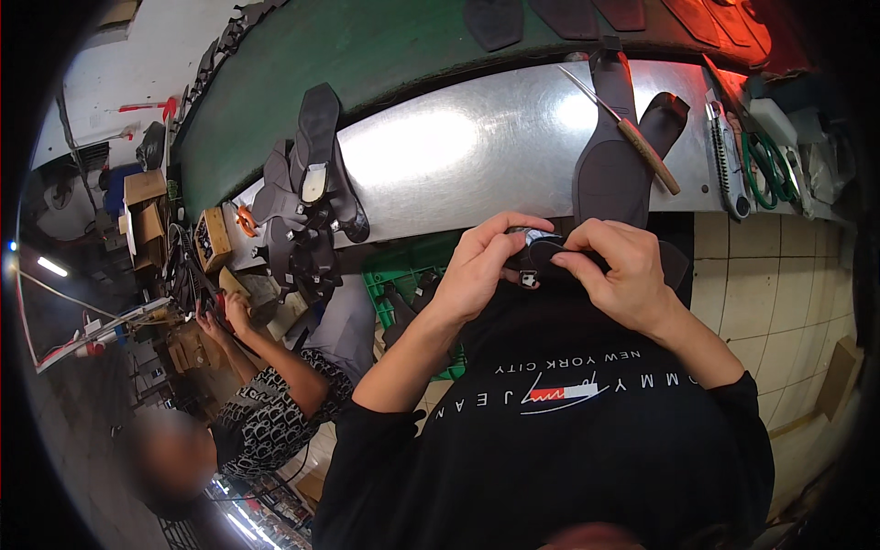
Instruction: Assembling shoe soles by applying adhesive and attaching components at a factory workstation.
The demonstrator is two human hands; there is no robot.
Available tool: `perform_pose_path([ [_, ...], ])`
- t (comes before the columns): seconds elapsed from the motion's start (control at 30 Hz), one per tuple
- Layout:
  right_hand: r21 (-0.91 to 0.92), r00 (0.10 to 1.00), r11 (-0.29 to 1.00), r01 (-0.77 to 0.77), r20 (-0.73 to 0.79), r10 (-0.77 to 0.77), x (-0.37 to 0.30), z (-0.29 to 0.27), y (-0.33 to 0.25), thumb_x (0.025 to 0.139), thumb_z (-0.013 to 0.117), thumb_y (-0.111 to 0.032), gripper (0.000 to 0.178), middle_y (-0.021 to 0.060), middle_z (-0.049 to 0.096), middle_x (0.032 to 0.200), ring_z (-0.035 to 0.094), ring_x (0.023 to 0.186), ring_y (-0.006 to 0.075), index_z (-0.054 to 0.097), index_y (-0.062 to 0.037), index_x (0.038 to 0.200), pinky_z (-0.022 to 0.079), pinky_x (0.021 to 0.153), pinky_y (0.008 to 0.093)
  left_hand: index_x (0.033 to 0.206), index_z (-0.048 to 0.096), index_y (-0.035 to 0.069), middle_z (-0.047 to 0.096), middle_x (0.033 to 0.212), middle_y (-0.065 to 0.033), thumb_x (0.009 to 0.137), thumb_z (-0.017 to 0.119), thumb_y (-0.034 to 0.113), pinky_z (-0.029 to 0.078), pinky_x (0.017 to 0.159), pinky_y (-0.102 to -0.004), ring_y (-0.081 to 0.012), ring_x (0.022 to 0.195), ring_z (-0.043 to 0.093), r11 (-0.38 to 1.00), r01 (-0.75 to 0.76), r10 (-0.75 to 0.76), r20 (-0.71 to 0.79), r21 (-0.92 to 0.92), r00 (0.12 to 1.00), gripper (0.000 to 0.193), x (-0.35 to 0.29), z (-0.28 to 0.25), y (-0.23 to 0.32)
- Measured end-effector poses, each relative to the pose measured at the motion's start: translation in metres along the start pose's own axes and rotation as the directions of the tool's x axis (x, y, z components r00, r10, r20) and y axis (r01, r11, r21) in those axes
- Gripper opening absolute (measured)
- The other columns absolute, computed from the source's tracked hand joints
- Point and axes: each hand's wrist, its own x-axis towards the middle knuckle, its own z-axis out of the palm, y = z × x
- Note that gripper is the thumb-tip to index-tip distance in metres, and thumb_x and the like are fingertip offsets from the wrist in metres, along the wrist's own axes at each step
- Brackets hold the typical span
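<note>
Just over the near edge of the metal bench, both my hands work on a dark shoe piece [544, 249] with a shiny patch on it. My left hand [481, 266] is closed round its left end, a small square metal buckle [528, 279] showing below the fingers. With thumb and fingers pinched, my right hand [623, 273] grips its right edge. A dark sole-shaped end [676, 266] shows past my right hand; whether it belongs to the same piece I cannot tell. Beyond my hands lie dark soles [605, 170], with a wooden-handled awl [646, 154] resting across them.
A utility knife [724, 156] and green-handled scissors [768, 170] lie at the right. Dark sandals [316, 137] are heaped on the bench's left, near orange-handled pliers [246, 220]. A green crate [376, 284] stands below. At left, a co-worker [275, 394] handles something.
</note>
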Motion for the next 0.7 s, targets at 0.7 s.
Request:
perform_pose_path([
  [0.7, 0.337, 0.878, 0.826, -0.452, 0.335, 0.343, 0.013, -0.010, -0.004, 0.077, 0.071, -0.005, 0.009, -0.0001, 0.061, 0.066, 0.052, 0.061, 0.0038, 0.064, 0.0012, 0.079, 0.039, 0.054, 0.0206, 0.089, 0.062, 0.000, 0.059, 0.069, -0.0005, 0.083, 0.066, 0.011, 0.045, 0.051, -0.0200, -0.0063, 0.057, 0.055, 0.982, -0.064, 0.084, -0.110, 0.175, 0.990, 0.013, -0.013, 0.007, 0.010],
])
